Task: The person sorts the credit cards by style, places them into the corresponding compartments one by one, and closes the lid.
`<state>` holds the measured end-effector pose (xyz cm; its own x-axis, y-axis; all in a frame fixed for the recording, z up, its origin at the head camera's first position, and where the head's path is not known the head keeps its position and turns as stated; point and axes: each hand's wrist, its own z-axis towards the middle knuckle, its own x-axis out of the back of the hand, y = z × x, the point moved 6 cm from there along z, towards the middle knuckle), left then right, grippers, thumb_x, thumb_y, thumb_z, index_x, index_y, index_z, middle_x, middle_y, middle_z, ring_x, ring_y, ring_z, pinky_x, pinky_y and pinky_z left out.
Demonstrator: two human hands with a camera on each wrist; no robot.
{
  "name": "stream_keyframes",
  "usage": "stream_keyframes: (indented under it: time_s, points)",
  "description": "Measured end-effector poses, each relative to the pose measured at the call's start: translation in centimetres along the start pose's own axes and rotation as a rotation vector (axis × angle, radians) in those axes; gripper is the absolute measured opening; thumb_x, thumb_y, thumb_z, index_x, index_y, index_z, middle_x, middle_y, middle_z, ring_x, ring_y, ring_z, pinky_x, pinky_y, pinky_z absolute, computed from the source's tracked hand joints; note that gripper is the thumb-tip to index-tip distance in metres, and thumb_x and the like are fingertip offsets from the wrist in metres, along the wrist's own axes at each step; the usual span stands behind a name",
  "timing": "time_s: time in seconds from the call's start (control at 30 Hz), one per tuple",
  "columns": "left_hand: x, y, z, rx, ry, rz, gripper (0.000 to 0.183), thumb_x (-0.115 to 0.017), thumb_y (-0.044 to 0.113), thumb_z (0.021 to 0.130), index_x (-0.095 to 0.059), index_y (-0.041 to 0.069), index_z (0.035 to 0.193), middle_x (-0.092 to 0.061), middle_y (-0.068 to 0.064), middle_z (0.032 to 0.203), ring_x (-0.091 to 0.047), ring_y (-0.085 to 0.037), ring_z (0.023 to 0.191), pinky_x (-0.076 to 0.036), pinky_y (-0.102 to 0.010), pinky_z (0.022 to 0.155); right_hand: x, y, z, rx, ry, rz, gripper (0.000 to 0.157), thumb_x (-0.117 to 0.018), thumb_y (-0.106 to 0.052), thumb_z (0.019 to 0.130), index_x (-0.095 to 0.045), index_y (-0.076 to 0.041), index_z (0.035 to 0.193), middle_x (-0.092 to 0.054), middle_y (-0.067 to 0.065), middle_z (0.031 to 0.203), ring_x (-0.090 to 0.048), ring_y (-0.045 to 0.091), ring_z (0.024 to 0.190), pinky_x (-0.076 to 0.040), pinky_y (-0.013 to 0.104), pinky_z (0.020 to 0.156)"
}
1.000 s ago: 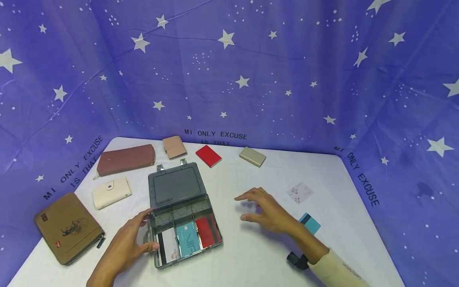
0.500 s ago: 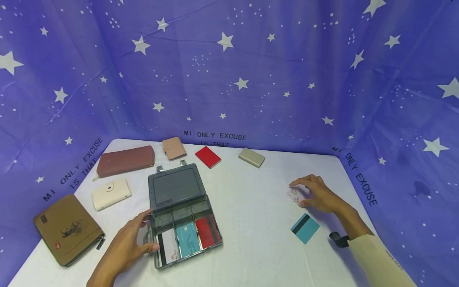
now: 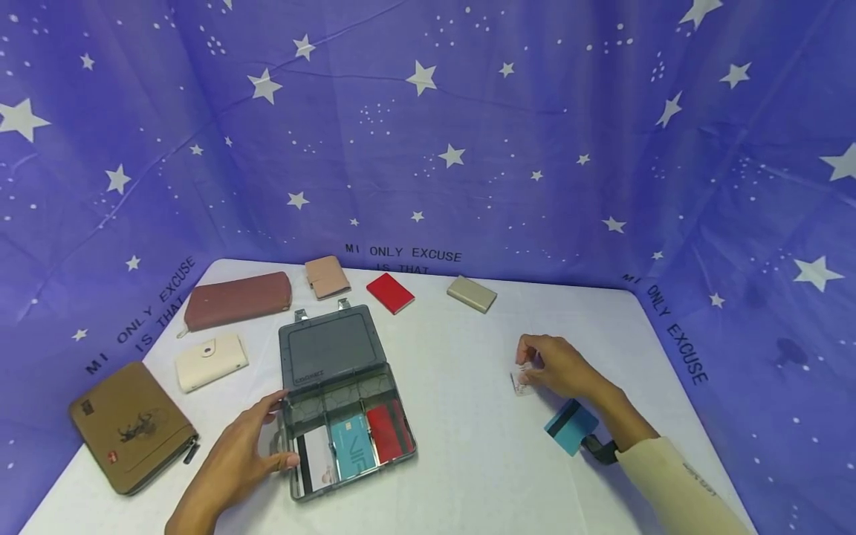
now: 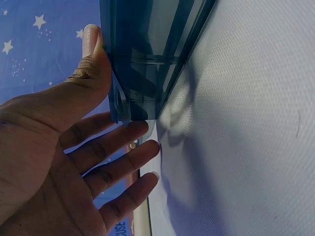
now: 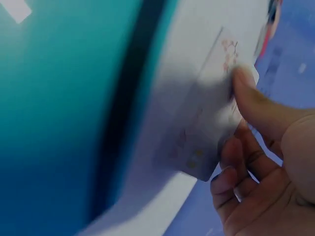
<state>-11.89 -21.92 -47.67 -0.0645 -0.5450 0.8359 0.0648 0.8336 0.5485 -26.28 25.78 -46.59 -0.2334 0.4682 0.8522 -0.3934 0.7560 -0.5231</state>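
My left hand (image 3: 235, 459) rests against the left side of an open grey plastic box (image 3: 334, 487). In the left wrist view its thumb touches the box's edge while the other fingers spread loosely beside the box. Inside the box lie a white card with a black stripe (image 3: 318, 459), a teal card (image 3: 353, 446) and a red card (image 3: 386, 432), each in its own front compartment. At the right, my right hand (image 3: 562, 368) pinches a white flower-patterned card (image 5: 202, 113) between thumb and fingers. A teal card with a black stripe (image 3: 571, 426) is under the right wrist.
A brown zip case (image 3: 134, 431), a cream wallet (image 3: 210, 364) and a maroon wallet (image 3: 237, 301) lie left of the box. Along the back are a pink wallet (image 3: 328, 276), a red holder (image 3: 390, 293) and a gold case (image 3: 472, 294). A starry curtain (image 3: 428, 148) surrounds the table.
My right hand went right to the flower-patterned card, took hold of it, and has moved it slightly left. My left hand stays at the box.
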Motion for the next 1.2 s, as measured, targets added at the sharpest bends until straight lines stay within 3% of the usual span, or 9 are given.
stream_keyframes:
  time_s: [0.13, 0.27, 0.33, 0.53, 0.7, 0.87, 0.97, 1.1, 1.2]
  points:
    - [0.0, 0.0, 0.0, 0.000, -0.001, 0.001, 0.102, -0.089, 0.037, 0.066, -0.037, 0.015, 0.151, -0.064, -0.017, 0.128, -0.059, -0.039, 0.119, -0.047, -0.062, 0.098, -1.8, -4.6, 0.6, 0.106, -0.041, 0.066, 0.015, -0.071, -0.008, 0.091, -0.062, -0.017, 0.096, -0.063, -0.005, 0.079, -0.053, 0.010, 0.070, -0.045, 0.022, 0.060]
    - [0.0, 0.0, 0.0, -0.002, 0.002, 0.000, 0.102, -0.089, 0.037, 0.067, -0.037, 0.015, 0.151, -0.064, -0.017, 0.128, -0.059, -0.039, 0.119, -0.047, -0.063, 0.098, -3.8, -9.8, 0.8, 0.194, -0.131, 0.178, 0.023, -0.064, -0.009, 0.097, -0.061, -0.023, 0.116, -0.063, -0.002, 0.079, -0.053, 0.009, 0.062, -0.048, 0.021, 0.056]
    - [0.0, 0.0, 0.0, -0.006, 0.005, -0.004, 0.101, -0.089, 0.036, 0.067, -0.037, 0.015, 0.151, -0.064, -0.017, 0.128, -0.060, -0.039, 0.119, -0.047, -0.063, 0.098, -4.8, -12.3, 1.0, 0.214, -0.171, 0.276, 0.026, -0.063, -0.008, 0.097, -0.061, -0.024, 0.118, -0.064, 0.000, 0.078, -0.057, 0.014, 0.057, -0.049, 0.021, 0.053]
    - [0.1, 0.1, 0.0, -0.020, 0.020, -0.005, 0.101, -0.090, 0.034, 0.067, -0.038, 0.013, 0.151, -0.065, -0.018, 0.127, -0.060, -0.039, 0.118, -0.047, -0.063, 0.097, -8.2, -18.1, 2.0, 0.166, -0.206, 0.607, 0.021, -0.073, -0.011, 0.091, -0.065, -0.018, 0.109, -0.070, 0.002, 0.076, -0.066, 0.032, 0.053, -0.053, 0.028, 0.046]
    - [0.1, 0.0, -0.1, -0.014, 0.013, -0.018, 0.101, -0.090, 0.034, 0.067, -0.038, 0.014, 0.151, -0.064, -0.019, 0.129, -0.059, -0.040, 0.119, -0.046, -0.064, 0.099, -11.1, -21.5, 3.2, 0.136, -0.124, 0.682, 0.024, -0.077, -0.014, 0.087, -0.064, -0.015, 0.108, -0.074, 0.000, 0.078, -0.068, 0.029, 0.052, -0.060, 0.041, 0.052]
    - [0.1, 0.0, -0.1, -0.003, 0.004, -0.023, 0.100, -0.089, 0.036, 0.068, -0.038, 0.015, 0.151, -0.063, -0.018, 0.130, -0.059, -0.039, 0.120, -0.046, -0.063, 0.099, -13.6, -24.2, 4.2, 0.160, -0.065, 0.613, 0.022, -0.076, -0.016, 0.088, -0.064, -0.016, 0.106, -0.073, -0.006, 0.076, -0.067, 0.018, 0.051, -0.058, 0.027, 0.049]
    - [0.2, 0.0, -0.1, -0.016, 0.015, -0.019, 0.100, -0.088, 0.039, 0.068, -0.038, 0.015, 0.151, -0.064, -0.018, 0.129, -0.060, -0.038, 0.119, -0.047, -0.062, 0.098, -14.6, -25.4, 4.6, 0.158, -0.029, 0.513, 0.021, -0.077, -0.018, 0.088, -0.065, -0.017, 0.105, -0.073, -0.009, 0.075, -0.065, 0.008, 0.052, -0.055, 0.018, 0.049]
    - [0.2, 0.0, -0.1, -0.030, 0.021, -0.017, 0.099, -0.088, 0.040, 0.069, -0.038, 0.014, 0.151, -0.064, -0.018, 0.129, -0.060, -0.038, 0.119, -0.047, -0.062, 0.097, -15.4, -26.7, 4.9, 0.194, 0.054, 0.262, 0.020, -0.078, -0.026, 0.087, -0.068, -0.022, 0.103, -0.074, -0.013, 0.077, -0.059, -0.009, 0.059, -0.048, 0.009, 0.052]
    - [0.3, 0.0, -0.1, -0.034, 0.027, -0.019, 0.099, -0.088, 0.038, 0.068, -0.039, 0.013, 0.150, -0.064, -0.018, 0.128, -0.060, -0.038, 0.118, -0.048, -0.062, 0.096, -16.0, -27.6, 4.8, 0.267, 0.097, 0.036, 0.019, -0.078, -0.032, 0.086, -0.071, -0.025, 0.102, -0.073, -0.016, 0.084, -0.056, -0.010, 0.072, -0.045, 0.007, 0.059]
